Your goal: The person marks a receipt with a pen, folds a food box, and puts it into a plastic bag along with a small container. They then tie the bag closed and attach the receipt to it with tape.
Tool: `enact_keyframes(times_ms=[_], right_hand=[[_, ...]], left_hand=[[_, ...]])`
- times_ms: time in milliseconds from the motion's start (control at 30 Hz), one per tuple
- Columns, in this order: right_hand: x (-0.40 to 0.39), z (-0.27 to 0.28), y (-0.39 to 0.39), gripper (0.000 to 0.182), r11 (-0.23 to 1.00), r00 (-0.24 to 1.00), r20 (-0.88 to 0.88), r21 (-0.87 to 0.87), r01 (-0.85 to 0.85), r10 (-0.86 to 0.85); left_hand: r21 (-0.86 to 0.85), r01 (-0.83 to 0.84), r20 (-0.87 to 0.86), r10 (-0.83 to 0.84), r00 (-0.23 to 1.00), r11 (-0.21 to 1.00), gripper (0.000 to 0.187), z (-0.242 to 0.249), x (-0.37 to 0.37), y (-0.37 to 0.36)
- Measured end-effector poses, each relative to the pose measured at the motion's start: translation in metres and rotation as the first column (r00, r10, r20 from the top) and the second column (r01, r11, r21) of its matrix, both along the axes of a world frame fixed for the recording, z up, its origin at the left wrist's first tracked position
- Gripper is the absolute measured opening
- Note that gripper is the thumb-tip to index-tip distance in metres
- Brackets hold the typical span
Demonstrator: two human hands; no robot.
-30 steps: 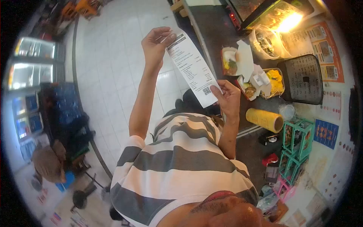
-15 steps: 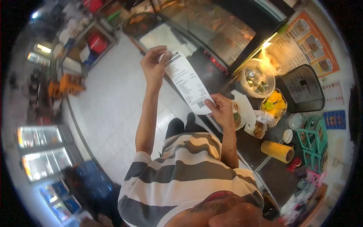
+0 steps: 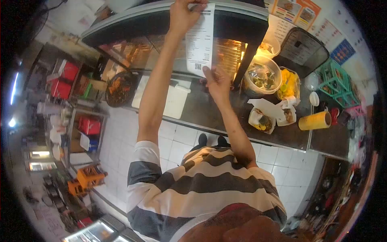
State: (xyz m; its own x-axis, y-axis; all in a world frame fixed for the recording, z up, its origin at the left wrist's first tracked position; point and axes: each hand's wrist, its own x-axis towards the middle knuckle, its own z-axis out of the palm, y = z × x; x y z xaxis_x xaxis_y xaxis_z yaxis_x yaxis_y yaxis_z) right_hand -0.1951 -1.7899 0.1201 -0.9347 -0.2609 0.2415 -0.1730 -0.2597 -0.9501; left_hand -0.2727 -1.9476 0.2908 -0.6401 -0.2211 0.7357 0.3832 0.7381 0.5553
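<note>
A long white printed receipt with a QR code near its lower end hangs between my two hands. My left hand pinches its top end, high up against the edge of the glass display case. Lower down, my right hand grips the bottom end, thumb on the paper beside the QR code. To the right of my right hand, an open takeaway box with food in it sits on the dark counter.
A white cutting board with a knife lies left on the counter, beside a dark pan of food. At right stand a clear tub, a yellow film roll and a green basket. Orange stools are on the floor.
My body has turned to face the counter and display case. Both hands have raised the receipt, now in front of the case, more upright than before.
</note>
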Motion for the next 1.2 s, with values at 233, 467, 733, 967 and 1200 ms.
enact_keyframes(times_ms=[233,467,733,967,1200], right_hand=[[0.003,-0.014,-0.017,0.013,0.987,0.987,-0.043,0.017,0.157,-0.156],[0.001,-0.01,-0.01,0.02,0.926,0.908,-0.228,0.063,0.373,-0.351],[0.02,-0.033,0.008,0.011,0.935,0.914,-0.258,0.084,0.345,-0.314],[0.045,-0.105,0.07,0.012,0.91,0.952,-0.209,0.305,0.282,-0.225],[0.051,-0.138,0.175,0.015,0.889,0.942,0.174,0.413,0.196,-0.288]], left_hand=[[-0.534,-0.432,-0.511,0.13,0.85,0.726,0.021,0.001,-0.005,-0.013],[-0.566,-0.119,-0.27,-0.047,0.962,0.816,0.025,-0.025,-0.017,-0.045],[-0.686,-0.272,-0.176,0.209,0.962,0.675,0.043,-0.034,0.008,-0.02],[-0.686,-0.098,-0.134,0.008,0.991,0.721,0.049,-0.032,0.011,-0.019],[-0.68,-0.354,-0.278,0.221,0.935,0.642,0.052,-0.039,0.002,-0.003]])
